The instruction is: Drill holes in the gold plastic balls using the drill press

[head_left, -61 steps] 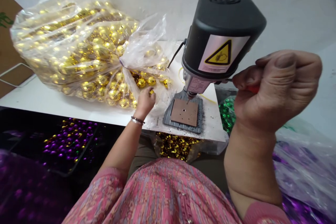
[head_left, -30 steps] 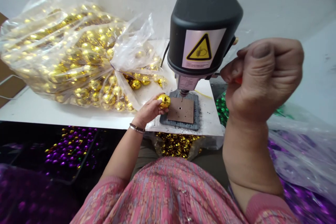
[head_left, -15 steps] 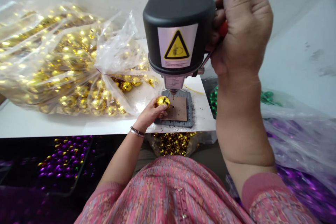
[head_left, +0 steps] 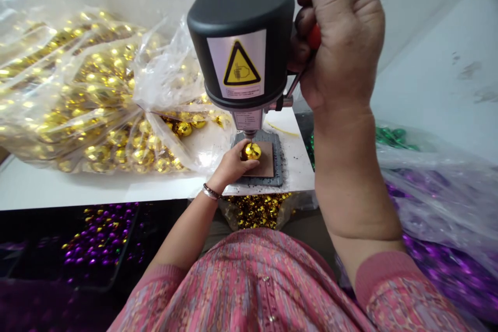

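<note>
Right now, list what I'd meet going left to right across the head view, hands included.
Plastic bag of gold balls, left hand, gold ball that it holds, right hand, clear plastic over purple.

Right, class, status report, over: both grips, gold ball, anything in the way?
Left grip holding gold ball over brown board. Right grip on red handle. Drill bit at ball's top; nothing seen between.

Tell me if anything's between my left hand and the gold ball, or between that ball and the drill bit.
Nothing visible is. Your left hand holds the gold ball directly, and the drill bit points down at its top; whether they touch, I can't tell.
</note>
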A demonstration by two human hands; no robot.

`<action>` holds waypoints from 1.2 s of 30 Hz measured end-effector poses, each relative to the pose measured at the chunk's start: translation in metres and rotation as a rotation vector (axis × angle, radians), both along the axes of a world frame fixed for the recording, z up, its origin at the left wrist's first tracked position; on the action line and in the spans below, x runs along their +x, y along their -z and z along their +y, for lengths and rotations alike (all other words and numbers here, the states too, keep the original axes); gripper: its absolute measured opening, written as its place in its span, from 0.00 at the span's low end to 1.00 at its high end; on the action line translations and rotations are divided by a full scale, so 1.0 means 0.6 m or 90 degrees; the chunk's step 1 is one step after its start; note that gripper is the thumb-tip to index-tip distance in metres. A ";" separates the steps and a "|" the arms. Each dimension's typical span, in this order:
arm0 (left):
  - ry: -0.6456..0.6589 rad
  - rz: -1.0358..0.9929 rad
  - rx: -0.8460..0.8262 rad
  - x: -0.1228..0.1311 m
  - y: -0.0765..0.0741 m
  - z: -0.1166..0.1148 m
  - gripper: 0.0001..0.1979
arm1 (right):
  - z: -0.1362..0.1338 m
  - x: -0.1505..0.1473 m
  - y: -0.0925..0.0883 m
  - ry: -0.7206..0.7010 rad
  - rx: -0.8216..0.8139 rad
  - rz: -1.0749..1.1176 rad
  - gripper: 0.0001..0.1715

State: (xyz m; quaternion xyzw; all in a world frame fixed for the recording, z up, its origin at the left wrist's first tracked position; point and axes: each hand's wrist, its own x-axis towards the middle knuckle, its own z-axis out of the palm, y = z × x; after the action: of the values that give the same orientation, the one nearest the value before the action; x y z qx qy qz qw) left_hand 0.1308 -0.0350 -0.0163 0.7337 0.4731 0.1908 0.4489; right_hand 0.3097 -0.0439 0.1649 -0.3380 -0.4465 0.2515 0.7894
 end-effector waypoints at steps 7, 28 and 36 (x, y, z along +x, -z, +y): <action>0.039 0.007 0.012 0.006 0.004 0.003 0.36 | -0.021 -0.005 0.007 -0.001 0.020 -0.040 0.13; 0.049 -0.017 0.023 0.004 0.006 0.000 0.32 | -0.117 -0.047 0.165 0.199 0.174 -0.182 0.09; 0.042 -0.011 0.040 0.004 0.008 -0.002 0.31 | -0.110 -0.047 0.181 0.205 0.250 -0.200 0.08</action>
State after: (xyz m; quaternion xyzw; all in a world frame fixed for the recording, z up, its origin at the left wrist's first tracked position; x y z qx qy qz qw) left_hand 0.1334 -0.0365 -0.0209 0.7608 0.4386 0.1970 0.4358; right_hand 0.2813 -0.1101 0.0562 -0.2800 -0.5438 -0.0236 0.7908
